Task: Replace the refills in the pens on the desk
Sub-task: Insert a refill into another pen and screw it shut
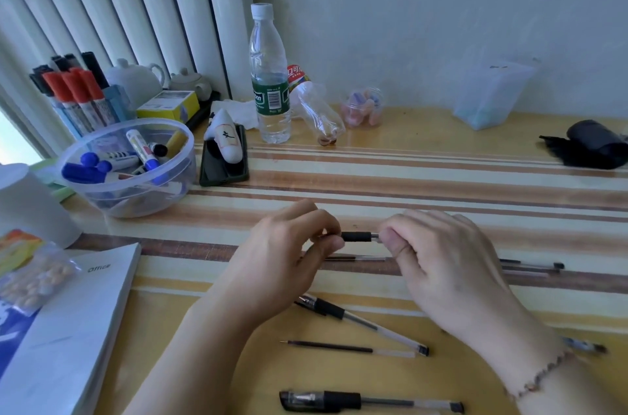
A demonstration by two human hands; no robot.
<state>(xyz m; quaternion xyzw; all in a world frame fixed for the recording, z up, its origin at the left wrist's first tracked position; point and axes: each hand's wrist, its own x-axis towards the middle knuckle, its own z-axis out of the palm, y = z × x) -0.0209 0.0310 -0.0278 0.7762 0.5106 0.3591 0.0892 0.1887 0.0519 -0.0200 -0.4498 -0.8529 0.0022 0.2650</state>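
Observation:
Both hands hold one pen [360,237] level above the striped desk; only its black grip section shows between them. My left hand [292,254] pinches the pen's left end. My right hand [441,261] closes around its right end, hiding the barrel. Below the hands lie a clear gel pen [367,322] at a slant, a loose dark refill [346,348], and a capped black pen [370,401] near the front edge. Another thin refill [356,258] lies just under the held pen. More pens [533,267] rest to the right.
A clear bowl of markers [129,169] stands at the left, with a marker holder [74,95] behind it. A water bottle [270,74], a tipped empty bottle [316,112], a phone [224,159], a white book [68,329] and a black roll [591,144] sit around.

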